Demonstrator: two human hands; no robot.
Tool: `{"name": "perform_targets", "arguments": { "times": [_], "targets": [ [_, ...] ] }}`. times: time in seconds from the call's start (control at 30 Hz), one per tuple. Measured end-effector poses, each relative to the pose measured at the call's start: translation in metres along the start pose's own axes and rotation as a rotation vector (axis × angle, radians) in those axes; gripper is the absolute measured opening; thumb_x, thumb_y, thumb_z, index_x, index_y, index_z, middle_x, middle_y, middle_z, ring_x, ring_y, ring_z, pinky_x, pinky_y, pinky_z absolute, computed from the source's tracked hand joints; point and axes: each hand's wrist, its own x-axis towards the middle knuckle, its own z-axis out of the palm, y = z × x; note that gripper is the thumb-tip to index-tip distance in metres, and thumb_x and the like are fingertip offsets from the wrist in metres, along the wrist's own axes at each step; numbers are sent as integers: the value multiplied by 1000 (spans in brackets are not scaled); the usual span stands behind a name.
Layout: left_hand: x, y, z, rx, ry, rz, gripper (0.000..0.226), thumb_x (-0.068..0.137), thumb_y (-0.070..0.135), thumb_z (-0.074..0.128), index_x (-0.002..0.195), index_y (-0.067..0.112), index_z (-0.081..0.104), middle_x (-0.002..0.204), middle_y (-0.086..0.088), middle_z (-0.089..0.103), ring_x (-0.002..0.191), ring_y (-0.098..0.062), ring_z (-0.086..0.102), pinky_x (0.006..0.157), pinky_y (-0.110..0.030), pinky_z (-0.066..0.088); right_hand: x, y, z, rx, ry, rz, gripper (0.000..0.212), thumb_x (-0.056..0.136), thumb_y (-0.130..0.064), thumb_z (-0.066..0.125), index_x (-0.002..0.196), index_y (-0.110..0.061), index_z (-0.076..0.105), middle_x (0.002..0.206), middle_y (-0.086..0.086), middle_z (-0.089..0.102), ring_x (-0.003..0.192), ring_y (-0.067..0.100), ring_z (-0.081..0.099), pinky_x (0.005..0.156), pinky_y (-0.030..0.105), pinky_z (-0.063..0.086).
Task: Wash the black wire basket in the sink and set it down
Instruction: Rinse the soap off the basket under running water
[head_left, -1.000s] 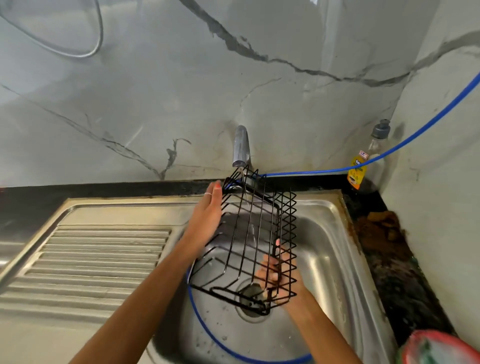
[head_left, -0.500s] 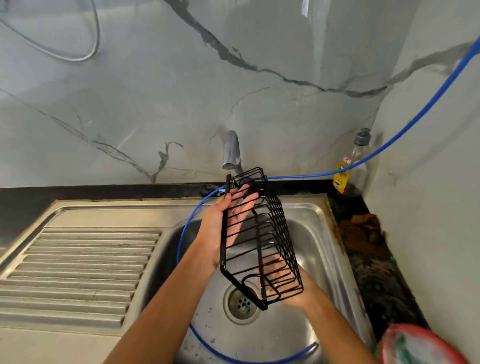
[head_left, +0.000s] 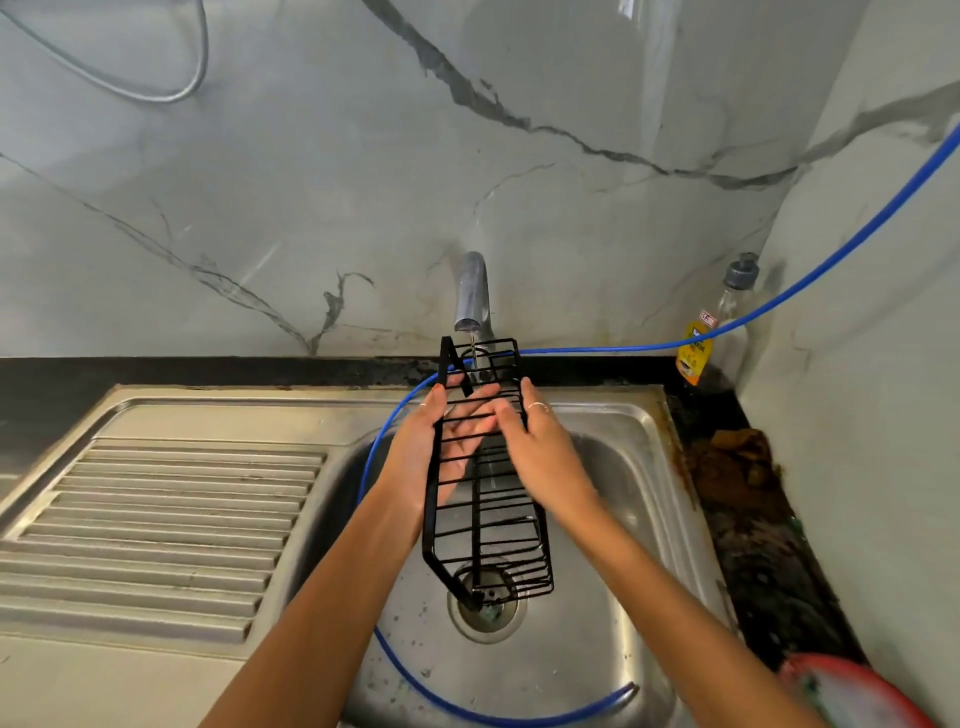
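The black wire basket hangs upright on end over the steel sink, its top just under the tap, which lets out a thin stream of water. My left hand lies flat against the basket's left side, its straight fingers showing through the wires. On the right, my right hand grips the upper edge, thumb inside and fingers outside. The basket's lower end hovers over the drain.
A blue hose runs from the right wall along the counter and loops through the sink bowl. A soap bottle stands in the back right corner, a brown rag lies beside the sink, a ribbed drainboard is left, and a red-rimmed object sits bottom right.
The basket has turned from tilted to nearly upright under the tap. My right hand has gone from its lower end up to its top right edge. The left hand stays on the left side.
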Motion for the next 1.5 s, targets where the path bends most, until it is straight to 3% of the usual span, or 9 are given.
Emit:
{"name": "perform_targets", "arguments": {
  "times": [0.23, 0.5, 0.7, 0.87, 1.0, 1.1, 1.33, 1.4, 1.5],
  "targets": [
    [-17, 0, -7, 96, 1, 11, 32, 105, 28, 34, 122, 17, 58, 80, -7, 74, 61, -11, 70, 52, -20, 54, 11, -9, 19, -94, -5, -36, 53, 102, -37, 28, 150, -36, 5, 159, 5, -8, 146, 22, -6, 117, 39, 4],
    [-24, 1, -17, -57, 81, 63, 33, 104, 28, 33, 125, 15, 56, 90, -11, 75, 73, -17, 73, 59, -24, 58, 44, -21, 29, -104, -72, -140, 50, 96, -45, 40, 143, -48, 24, 159, 3, 7, 145, 23, 16, 115, 47, 25],
    [-32, 3, -33, -259, 103, 139, 34, 104, 24, 31, 123, 12, 55, 104, -15, 73, 87, -20, 74, 65, -25, 59, 50, -31, 26, 54, -249, -200, 57, 97, -50, 35, 149, -37, 14, 158, -11, 11, 144, 5, 9, 119, 36, 10],
    [-35, 0, -35, -356, 115, 175, 41, 104, 22, 28, 119, 8, 63, 110, -15, 72, 94, -19, 72, 69, -24, 59, 51, -11, 20, -83, -227, -269, 56, 84, -77, 21, 137, -64, 10, 154, -29, 4, 144, -1, -1, 116, 56, 5],
    [-28, 1, -29, -434, 93, 198, 51, 104, 21, 28, 97, 7, 77, 111, -17, 71, 93, -22, 73, 67, -26, 59, 39, 2, 11, -88, -183, -266, 47, 81, -78, 22, 127, -74, 12, 154, -29, 5, 143, -2, -3, 116, 56, 6],
    [-20, 0, -26, -454, 55, 209, 55, 104, 21, 27, 93, 8, 79, 109, -16, 72, 93, -22, 73, 68, -26, 59, 24, 20, 3, -96, -161, -283, 53, 81, -76, 28, 132, -67, 18, 154, -27, 11, 143, -3, 5, 118, 48, 13],
    [-16, -13, -32, -389, -1, 128, 42, 103, 23, 29, 136, 5, 48, 117, -15, 69, 100, -20, 71, 83, -27, 58, 22, 26, -33, -189, -319, -200, 60, 68, -55, 62, 125, -47, 45, 137, -17, 26, 132, 12, 30, 111, 36, 28],
    [-16, -13, -34, -345, 14, 85, 42, 103, 24, 31, 136, 6, 50, 114, -12, 71, 93, -15, 72, 76, -23, 59, 22, 22, -32, -195, -318, -178, 47, 67, -50, 67, 109, -54, 48, 130, -16, 29, 128, 11, 36, 109, 32, 31],
    [-13, -10, -36, -123, 109, -10, 39, 104, 33, 35, 124, 13, 62, 117, -1, 70, 83, -6, 72, 76, -22, 53, 22, 15, -27, -215, -233, -152, 51, 72, -42, 69, 120, -36, 56, 125, -15, 35, 123, 8, 43, 102, 28, 37]
  ]
}}
